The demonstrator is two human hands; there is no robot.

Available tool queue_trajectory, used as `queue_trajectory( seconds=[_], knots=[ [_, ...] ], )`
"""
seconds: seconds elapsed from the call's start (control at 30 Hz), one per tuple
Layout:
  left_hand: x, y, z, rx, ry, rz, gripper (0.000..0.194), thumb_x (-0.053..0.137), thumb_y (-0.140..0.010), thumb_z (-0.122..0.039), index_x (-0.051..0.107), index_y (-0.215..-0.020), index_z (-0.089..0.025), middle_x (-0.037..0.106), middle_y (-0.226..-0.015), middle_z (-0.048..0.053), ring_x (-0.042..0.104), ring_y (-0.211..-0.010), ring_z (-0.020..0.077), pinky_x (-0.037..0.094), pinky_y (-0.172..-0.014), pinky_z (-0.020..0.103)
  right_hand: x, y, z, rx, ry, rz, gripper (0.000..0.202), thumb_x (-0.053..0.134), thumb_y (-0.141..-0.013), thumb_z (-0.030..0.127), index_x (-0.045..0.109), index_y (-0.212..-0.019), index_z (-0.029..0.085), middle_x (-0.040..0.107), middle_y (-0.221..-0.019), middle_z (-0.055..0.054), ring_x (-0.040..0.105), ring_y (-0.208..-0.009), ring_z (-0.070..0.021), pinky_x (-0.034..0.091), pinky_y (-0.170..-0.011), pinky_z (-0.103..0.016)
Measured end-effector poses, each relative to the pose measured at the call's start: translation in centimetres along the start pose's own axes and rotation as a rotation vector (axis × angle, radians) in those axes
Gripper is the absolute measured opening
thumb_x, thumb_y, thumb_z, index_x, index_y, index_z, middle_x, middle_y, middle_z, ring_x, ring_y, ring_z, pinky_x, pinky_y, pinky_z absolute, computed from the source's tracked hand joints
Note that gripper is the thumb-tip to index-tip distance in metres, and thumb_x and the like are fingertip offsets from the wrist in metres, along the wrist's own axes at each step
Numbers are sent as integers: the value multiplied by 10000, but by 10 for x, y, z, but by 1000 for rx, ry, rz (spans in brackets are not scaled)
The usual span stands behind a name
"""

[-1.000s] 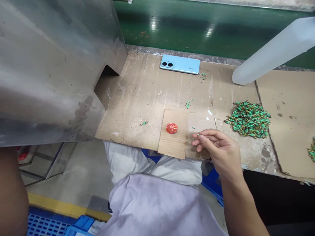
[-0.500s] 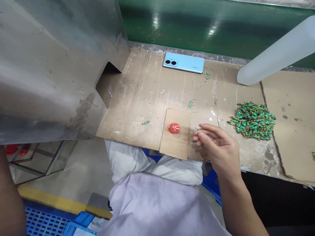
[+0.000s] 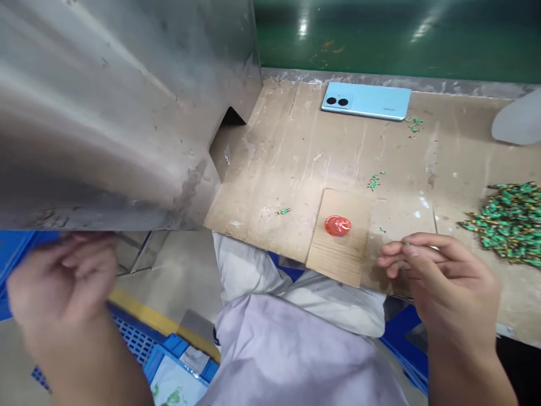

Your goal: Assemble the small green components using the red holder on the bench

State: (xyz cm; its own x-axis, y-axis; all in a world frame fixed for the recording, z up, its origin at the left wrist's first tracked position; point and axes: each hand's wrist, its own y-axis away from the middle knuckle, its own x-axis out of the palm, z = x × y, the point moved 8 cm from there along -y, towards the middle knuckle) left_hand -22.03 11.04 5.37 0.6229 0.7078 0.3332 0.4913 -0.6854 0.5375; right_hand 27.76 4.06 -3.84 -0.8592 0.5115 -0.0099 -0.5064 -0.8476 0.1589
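My right hand point(image 3: 443, 276) is over the front edge of the table, thumb and fingertips pinched on a tiny green piece point(image 3: 407, 243). My left hand point(image 3: 63, 276) is at the far left, below the metal housing, its curled fingers smeared by motion. Between the hands, a glossy red blob point(image 3: 337, 225) sits on a small cardboard piece point(image 3: 338, 262). A small green-and-gold piece point(image 3: 284, 211) lies to the left of the cardboard. Right of it is another tiny green bit point(image 3: 382, 229). A large pile of green, gold and dark pieces point(image 3: 513, 225) lies at the right.
A light-blue phone point(image 3: 372, 101) lies at the back, with a few green bits point(image 3: 415, 125) beside it. More green bits point(image 3: 374, 180) lie mid-table. The metal housing point(image 3: 127, 124) stands at left; a whitish rounded object point(image 3: 518, 121) at right. A blue crate point(image 3: 177, 366) is below.
My left hand has come into view at the left, blurred. The view has swung left, so the table things appear further right. My right hand stays pinched near the cardboard.
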Motion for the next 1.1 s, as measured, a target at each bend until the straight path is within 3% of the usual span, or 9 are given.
queue_trajectory(
  seconds=[0.07,0.13,0.17,0.27,0.37,0.5,0.73,0.93,1.1],
  knots=[
    [-21,13,19,-26,-26,117,342,336,-1050,24,532,-832,-152,581,-669,0,475,-452,-9,249,-408,17,1,1,5,-28,-8,-10,282,1000,-785,419,806,-895,246,836,-777,-79,781,-582,-232,644,-479,-292],
    [-33,26,47,-91,-169,228,207,671,-792,62,628,-831,-137,603,-647,2,449,-419,2,296,-383,26,4,2,12,-65,-7,-17,269,995,-794,394,807,-923,251,841,-775,-91,807,-624,-262,659,-489,-307],
    [-32,33,65,-152,-212,311,265,776,-698,62,677,-846,-134,617,-644,-4,434,-424,2,341,-392,35,6,2,15,-82,-1,-21,255,985,-809,386,805,-932,253,841,-774,-90,820,-652,-270,667,-500,-309],
    [-10,52,117,-342,-232,516,247,963,-720,-77,784,-868,-159,671,-654,3,406,-442,2,399,-415,58,10,4,23,-134,36,-22,194,947,-858,361,794,-916,256,844,-792,-78,832,-684,-268,676,-518,-306],
    [22,62,158,-462,-212,580,304,991,-768,-181,868,-1045,-172,737,-737,36,459,-489,2,423,-469,63,11,5,24,-141,101,-2,170,927,-883,352,801,-895,238,846,-818,-75,810,-642,-239,647,-494,-298],
    [58,72,196,-556,-201,630,270,985,-773,-220,888,-1008,-129,782,-797,75,546,-553,39,419,-468,90,7,6,16,-123,180,38,156,921,-888,349,818,-879,231,819,-774,-44,747,-571,-187,562,-438,-258],
    [78,80,224,-595,-223,709,249,950,-841,-266,889,-1040,-129,850,-926,125,661,-638,82,441,-496,108,11,3,11,-156,229,105,58,865,-842,221,836,-869,262,824,-810,-10,754,-688,-153,604,-599,-211],
    [77,85,229,-612,-234,727,270,908,-900,-301,875,-1081,-104,856,-1000,158,695,-684,100,466,-522,117,20,-3,14,-160,259,122,43,846,-831,225,814,-827,253,783,-740,0,658,-585,-131,522,-500,-211],
    [80,86,227,-584,-228,718,186,915,-897,-282,841,-980,-134,854,-958,141,644,-615,82,438,-509,124,30,-8,15,-175,286,165,51,824,-888,274,800,-863,238,731,-699,10,587,-536,-118,462,-467,-219]
  ],
)
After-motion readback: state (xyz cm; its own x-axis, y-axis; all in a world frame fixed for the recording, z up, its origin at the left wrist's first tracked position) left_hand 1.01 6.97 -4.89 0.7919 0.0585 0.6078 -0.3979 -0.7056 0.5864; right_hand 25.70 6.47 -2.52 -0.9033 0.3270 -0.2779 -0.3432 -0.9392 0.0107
